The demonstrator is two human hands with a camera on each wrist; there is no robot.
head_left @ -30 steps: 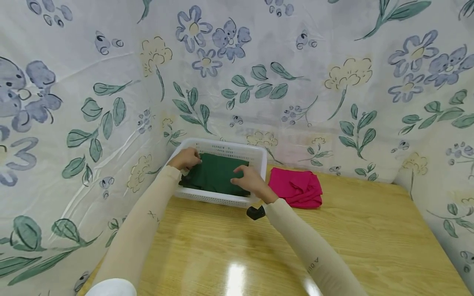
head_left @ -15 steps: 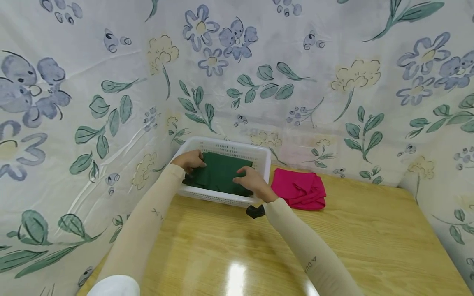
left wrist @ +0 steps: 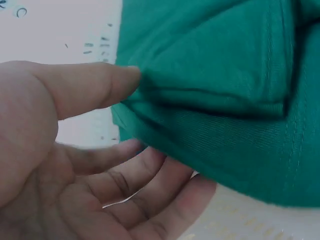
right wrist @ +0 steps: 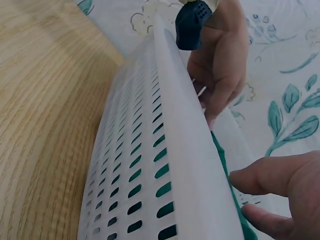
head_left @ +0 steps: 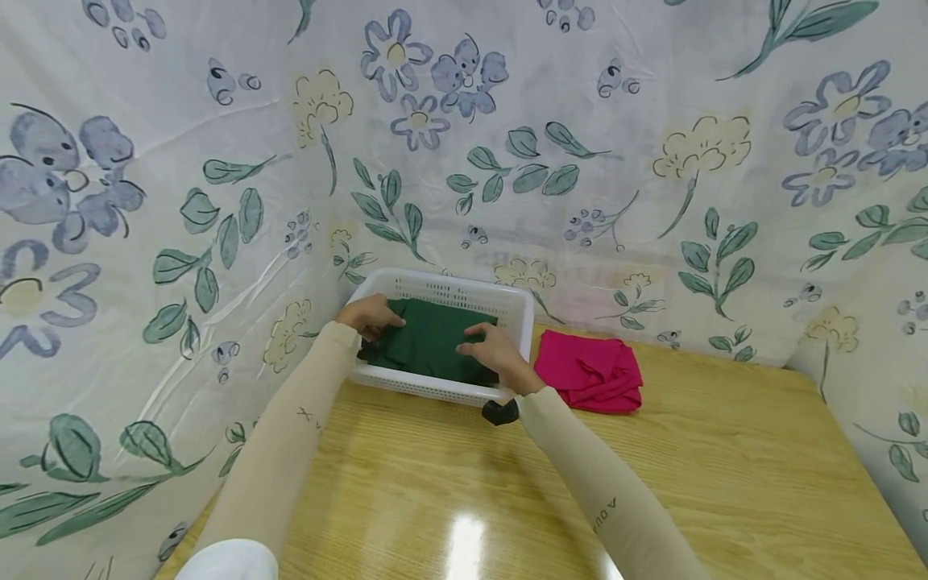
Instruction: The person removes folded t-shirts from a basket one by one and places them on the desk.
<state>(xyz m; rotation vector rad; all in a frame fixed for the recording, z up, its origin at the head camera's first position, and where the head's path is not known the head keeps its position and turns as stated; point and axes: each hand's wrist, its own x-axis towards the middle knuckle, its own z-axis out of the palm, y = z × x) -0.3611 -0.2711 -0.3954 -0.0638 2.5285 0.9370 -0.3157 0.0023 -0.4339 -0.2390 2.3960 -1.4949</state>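
A folded green garment (head_left: 438, 338) with stitched hems lies in a white plastic basket (head_left: 428, 388). My left hand (head_left: 371, 316) is at the basket's left end. In the left wrist view its thumb lies on top of the folded green edge (left wrist: 210, 65), with the other fingers curled beneath it. My right hand (head_left: 496, 354) reaches over the basket's front right rim, thumb and forefinger apart above the garment's right end. The right wrist view shows that hand (right wrist: 295, 192) beside the slotted basket wall (right wrist: 135, 160), its fingers loosely bent around nothing.
A folded bright pink cloth (head_left: 590, 370) sits on the wooden table (head_left: 725, 467) to the basket's right. Floral sheeting (head_left: 551, 242) stands close behind the basket and along its left. A black wrist camera (head_left: 500, 412) hangs by my right wrist, near the basket's front corner.
The whole head view has shifted slightly right. Both hands stay at the basket; near the left hand, the green garment's left end is creased a little differently.
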